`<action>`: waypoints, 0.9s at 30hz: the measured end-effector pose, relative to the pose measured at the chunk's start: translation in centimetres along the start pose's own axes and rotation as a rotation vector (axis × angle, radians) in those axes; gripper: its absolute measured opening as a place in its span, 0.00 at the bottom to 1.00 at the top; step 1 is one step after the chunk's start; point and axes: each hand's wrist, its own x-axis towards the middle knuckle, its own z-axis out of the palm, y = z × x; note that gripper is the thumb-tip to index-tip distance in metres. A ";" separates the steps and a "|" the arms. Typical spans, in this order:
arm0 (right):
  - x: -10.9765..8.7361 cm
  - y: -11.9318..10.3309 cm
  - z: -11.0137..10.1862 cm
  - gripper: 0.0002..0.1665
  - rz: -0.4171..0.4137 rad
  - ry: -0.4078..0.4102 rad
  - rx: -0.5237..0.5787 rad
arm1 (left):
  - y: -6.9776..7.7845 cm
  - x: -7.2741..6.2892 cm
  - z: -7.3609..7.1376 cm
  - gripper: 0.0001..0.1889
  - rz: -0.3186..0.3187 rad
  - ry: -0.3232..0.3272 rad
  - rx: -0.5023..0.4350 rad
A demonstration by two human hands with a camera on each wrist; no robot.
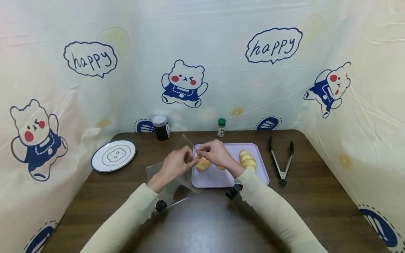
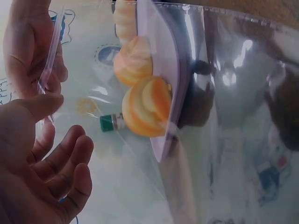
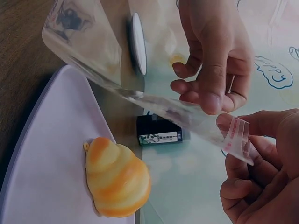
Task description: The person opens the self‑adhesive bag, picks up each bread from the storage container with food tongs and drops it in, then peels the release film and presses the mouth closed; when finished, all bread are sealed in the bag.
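Note:
A clear plastic bag [image 1: 157, 170] with a sealing strip along its flap hangs between both hands. My right hand [image 3: 268, 170] pinches the flap between thumb and fingers. At the bag's edge beside it, my left hand [image 1: 175, 166] pinches the film with thumb and index finger, its other fingers loosely curled. Close below the hands, a striped bread roll [image 1: 203, 164] lies on the lilac tray [image 1: 212, 181]. A second roll [image 1: 221, 167] is mostly hidden by the right wrist. Through the film, the left wrist view shows swirled rolls [image 2: 147, 105].
A longer roll [image 1: 248, 159] lies on the tray's right side. Black-tipped tongs [image 1: 282, 172] rest right of the tray. A white plate [image 1: 114, 156] sits at the left. Behind stand a dark jar [image 1: 162, 129] and a green-capped shaker [image 1: 221, 128], near the patterned curtain.

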 end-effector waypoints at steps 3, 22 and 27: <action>0.0 0.0 0.0 0.08 0.010 0.001 0.003 | -0.1 -0.1 0.1 0.13 0.009 0.007 -0.011; 0.3 0.5 0.1 0.08 0.009 0.018 -0.028 | 0.1 -0.2 -0.8 0.05 0.025 0.066 -0.048; 0.3 0.7 0.0 0.08 0.008 0.024 -0.041 | 0.1 -0.1 -1.4 0.07 -0.003 0.059 0.062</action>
